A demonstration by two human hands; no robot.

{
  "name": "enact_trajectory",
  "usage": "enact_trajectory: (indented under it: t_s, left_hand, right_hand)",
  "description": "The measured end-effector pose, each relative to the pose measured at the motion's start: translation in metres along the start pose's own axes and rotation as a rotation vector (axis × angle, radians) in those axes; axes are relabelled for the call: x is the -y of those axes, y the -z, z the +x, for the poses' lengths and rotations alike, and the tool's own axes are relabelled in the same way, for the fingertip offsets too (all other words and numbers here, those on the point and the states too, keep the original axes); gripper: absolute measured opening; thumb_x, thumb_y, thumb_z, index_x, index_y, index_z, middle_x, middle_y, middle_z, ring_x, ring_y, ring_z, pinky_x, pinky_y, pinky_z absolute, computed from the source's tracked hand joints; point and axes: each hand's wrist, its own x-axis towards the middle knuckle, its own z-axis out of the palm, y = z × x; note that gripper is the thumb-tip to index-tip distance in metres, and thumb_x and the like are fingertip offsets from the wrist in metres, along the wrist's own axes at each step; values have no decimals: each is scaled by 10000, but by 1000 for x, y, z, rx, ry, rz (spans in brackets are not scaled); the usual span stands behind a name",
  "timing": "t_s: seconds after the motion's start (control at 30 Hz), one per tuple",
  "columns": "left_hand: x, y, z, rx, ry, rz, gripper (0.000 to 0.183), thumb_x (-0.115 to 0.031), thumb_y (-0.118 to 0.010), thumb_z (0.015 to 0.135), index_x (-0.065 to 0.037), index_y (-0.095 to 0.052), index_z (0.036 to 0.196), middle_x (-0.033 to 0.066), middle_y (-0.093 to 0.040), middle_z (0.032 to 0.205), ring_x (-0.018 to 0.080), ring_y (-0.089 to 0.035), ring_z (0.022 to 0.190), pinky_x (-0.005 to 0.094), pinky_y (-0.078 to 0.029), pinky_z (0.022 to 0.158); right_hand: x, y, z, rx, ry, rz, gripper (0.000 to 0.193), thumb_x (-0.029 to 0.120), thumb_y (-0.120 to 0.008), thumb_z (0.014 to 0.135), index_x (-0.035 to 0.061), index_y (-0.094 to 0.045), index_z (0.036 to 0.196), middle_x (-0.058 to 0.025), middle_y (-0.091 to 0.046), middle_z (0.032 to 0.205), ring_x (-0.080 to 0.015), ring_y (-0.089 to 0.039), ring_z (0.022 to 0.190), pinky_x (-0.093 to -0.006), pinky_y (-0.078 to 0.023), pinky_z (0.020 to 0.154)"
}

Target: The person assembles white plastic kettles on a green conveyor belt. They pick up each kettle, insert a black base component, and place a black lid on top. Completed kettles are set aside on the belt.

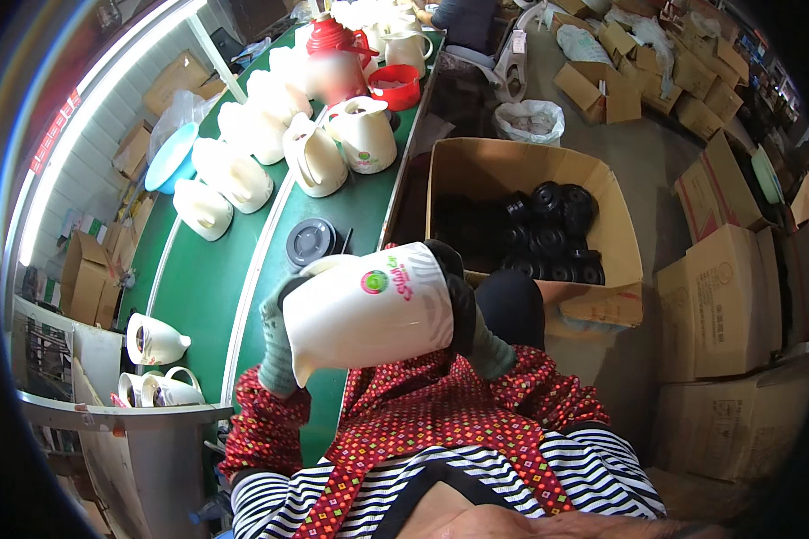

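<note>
A white jug (368,310) with a printed pattern lies on its side in front of my chest, its spout pointing down at the left. Both of my hands wear grey-green gloves with black-coated fingers. My left hand (279,337) grips the jug's spout end, and my right hand (469,314) is closed round its other end. The jug covers part of the fingers. Just beyond the jug, a round black plastic part (312,242) rests on the green belt (283,310).
Several white jugs (316,162) stand along the belt, with a red jug (334,67) and a red bowl (394,88) among them. An open cardboard box (616,216) of round black parts (548,238) stands at my right. Stacked cartons (724,301) lie farther right.
</note>
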Motion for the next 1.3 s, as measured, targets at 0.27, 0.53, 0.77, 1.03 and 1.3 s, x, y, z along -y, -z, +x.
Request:
enact_trajectory:
  t_s: [0.27, 0.53, 0.77, 1.03, 1.3]
  left_hand:
    - [-64, -17, 16, 101, -250, 966, 280, -118, -732, 809, -88, -723, 1088, 250, -686, 1205, 461, -696, 1041, 489, -582, 883]
    - [-74, -11, -1, 299, -68, 635, 953, -187, -915, 712, -50, -455, 1536, 222, -512, 1489, 380, -660, 1227, 450, -581, 953]
    - [-65, 4, -32, 523, -445, 778, 857, -313, -945, 619, -148, -625, 1397, 325, -218, 1685, 556, -209, 1555, 628, -264, 1234]
    - [-20, -34, -48, 393, -370, 780, 849, -405, -995, 523, -168, -717, 1289, 382, -117, 1690, 636, -108, 1547, 701, -231, 1217]
    - [-6, -30, -47, 386, -379, 623, 785, -296, -969, 552, -201, -705, 1285, 325, -346, 1605, 560, -396, 1454, 611, -397, 1160]
  right_hand:
    - [-41, 53, -35, -126, -193, -10, 564, 160, -531, 1086, 30, -366, 1609, -133, -496, 1581, -258, -515, 1424, -431, -415, 1210]
    - [78, -66, 6, 565, 32, -1082, 930, 57, -914, 691, 111, -537, 1539, -219, -374, 1645, -420, -392, 1506, -490, -347, 1226]
    - [99, -58, -1, 634, -44, -1248, 756, 162, -887, 749, 201, -625, 1458, -222, -390, 1626, -431, -453, 1437, -522, -385, 1171]
    - [95, -76, -4, 833, -25, -1588, 622, 265, -846, 735, 156, -658, 1318, -313, -325, 1619, -507, -397, 1439, -589, -368, 1171]
    - [86, -77, 0, 851, 44, -1672, 639, 275, -853, 731, 169, -658, 1329, -297, -343, 1603, -481, -432, 1410, -568, -388, 1174]
